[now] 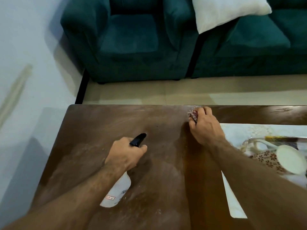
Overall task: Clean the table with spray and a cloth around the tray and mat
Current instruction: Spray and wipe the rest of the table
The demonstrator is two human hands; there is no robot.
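Your left hand [126,152] is wrapped around the neck of the spray bottle [117,190], fingers curled at the black trigger head, whose nozzle points toward the far edge of the counter [93,130]. The white bottle body slants back under your wrist, just above the wood; whether it touches the counter, you cannot tell from here.

Your right hand [205,126] is bunched over the cloth [192,114] — a small patterned wad, mostly hidden beneath your fingers — pressing it onto the counter close to the far edge. A small wet patch glistens on the wood just beyond the cloth.

To the right of that hand lies the mat [240,131], pale and lace-like, its near corner showing again under your right forearm. On the mat sits the tray [272,138], shiny-rimmed, holding a white floral mug [282,161] tipped on its side with the handle toward the far edge; other items on the tray are too blurred to name.

The wood left of the mat is hazy with whitish streaks and specks, while a strip beside the mat's left edge looks darker and glossier.

Beyond the counter, across a band of beige floor, stand a teal armchair [131,40] and a teal sofa [252,45] — a white cushion [227,12] rests on the sofa's arm.
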